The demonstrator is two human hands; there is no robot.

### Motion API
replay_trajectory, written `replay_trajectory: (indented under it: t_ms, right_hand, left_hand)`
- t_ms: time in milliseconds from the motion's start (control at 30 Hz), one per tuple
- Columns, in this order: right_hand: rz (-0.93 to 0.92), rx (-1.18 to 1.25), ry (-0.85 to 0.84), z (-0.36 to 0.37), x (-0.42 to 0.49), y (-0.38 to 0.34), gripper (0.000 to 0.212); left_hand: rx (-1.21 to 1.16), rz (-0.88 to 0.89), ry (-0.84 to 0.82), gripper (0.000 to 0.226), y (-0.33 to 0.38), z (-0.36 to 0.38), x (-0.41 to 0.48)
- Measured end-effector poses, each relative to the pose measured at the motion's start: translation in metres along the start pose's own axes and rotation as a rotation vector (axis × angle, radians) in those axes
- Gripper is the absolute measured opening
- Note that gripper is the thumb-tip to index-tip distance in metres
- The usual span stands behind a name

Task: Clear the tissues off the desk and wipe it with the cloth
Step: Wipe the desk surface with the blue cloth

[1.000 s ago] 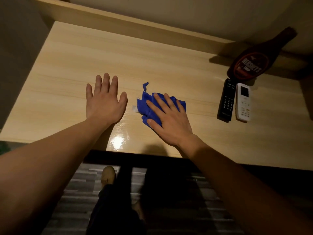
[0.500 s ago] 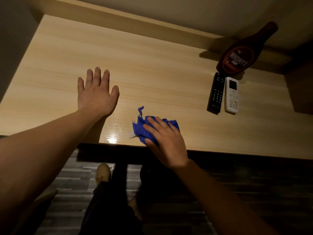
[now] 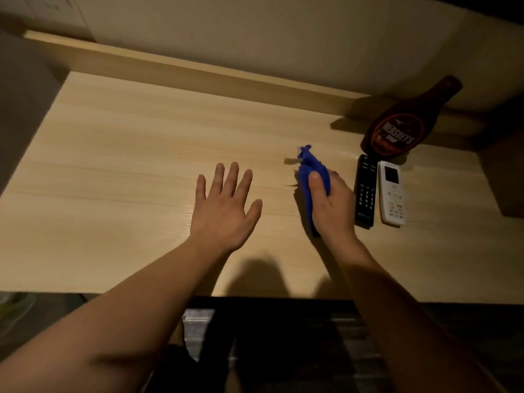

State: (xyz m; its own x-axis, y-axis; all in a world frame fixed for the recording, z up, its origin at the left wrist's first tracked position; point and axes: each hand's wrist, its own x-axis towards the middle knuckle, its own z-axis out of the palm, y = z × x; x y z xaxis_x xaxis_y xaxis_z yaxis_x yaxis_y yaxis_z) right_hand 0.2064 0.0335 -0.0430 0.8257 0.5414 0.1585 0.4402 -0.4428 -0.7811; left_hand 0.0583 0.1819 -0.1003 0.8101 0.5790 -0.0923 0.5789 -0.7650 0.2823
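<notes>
A bunched blue cloth (image 3: 307, 168) lies on the light wooden desk (image 3: 127, 165), right of centre. My right hand (image 3: 330, 205) grips it, thumb over the top and fingers curled round its far side, pressing it on the wood. The cloth's tip pokes out beyond the hand toward the wall. My left hand (image 3: 224, 208) rests flat on the desk with its fingers spread, a short way left of the cloth. I see no tissues on the desk.
A black remote (image 3: 365, 191) and a white remote (image 3: 392, 192) lie side by side just right of my right hand. A brown syrup bottle (image 3: 397, 129) stands behind them by the wall ledge. The desk's front edge runs above dark floor and my legs.
My right hand has carried the cloth from the front edge toward the remotes at the right, and now grips it bunched instead of pressing flat. My left hand stays flat on the desk.
</notes>
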Motion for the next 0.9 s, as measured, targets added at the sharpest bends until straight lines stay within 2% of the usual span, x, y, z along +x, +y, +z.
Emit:
replay_trajectory:
  t_ms: [167, 400, 633, 900]
  right_hand:
    - [-0.166, -0.296, -0.044, 0.021, 0.093, 0.026, 0.043]
    - [-0.063, -0.616, -0.167, 0.048, 0.171, 0.048, 0.061]
    - [0.102, -0.728, -0.283, 0.055, 0.172, 0.053, 0.088]
    - [0.169, -0.739, -0.240, 0.052, 0.141, 0.049, 0.086]
  left_hand:
    - [0.027, -0.001, 0.015, 0.072, -0.002, 0.005, 0.002]
    - [0.047, 0.003, -0.017, 0.071, -0.003, 0.004, 0.001]
    - [0.074, -0.007, -0.021, 0.072, -0.001, 0.001, 0.001]
    - [0.047, -0.019, 0.008, 0.072, 0.000, 0.004, 0.001]
